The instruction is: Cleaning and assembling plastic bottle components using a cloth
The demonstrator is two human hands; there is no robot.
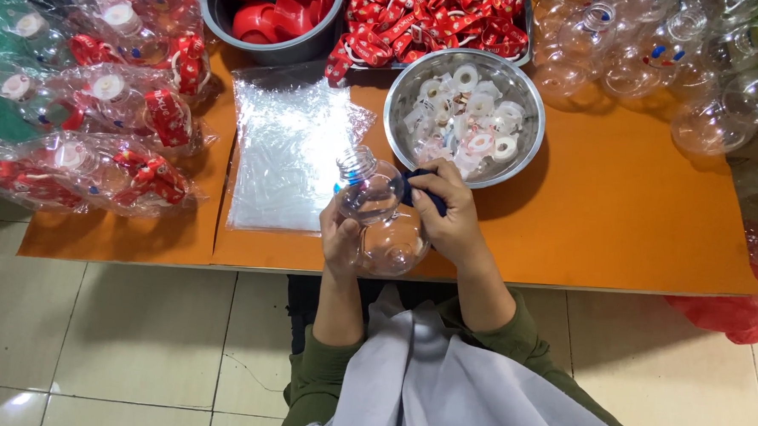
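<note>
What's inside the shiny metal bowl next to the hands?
The metal bowl holds a heap of small white rings, some in clear wrapping. Its bottom is hidden under them, and the right hand covers the near rim.

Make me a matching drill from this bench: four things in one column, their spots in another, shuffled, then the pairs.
Things
1. clear bottle
2. dark blue cloth
3. white rings
4. stack of clear bags

Places
A. lying flat on the orange mat, left of the hands
B. in the left hand
C. in the steel bowl
D. in the right hand, against the bottle

Pairs: 1-B, 2-D, 3-C, 4-A
</note>
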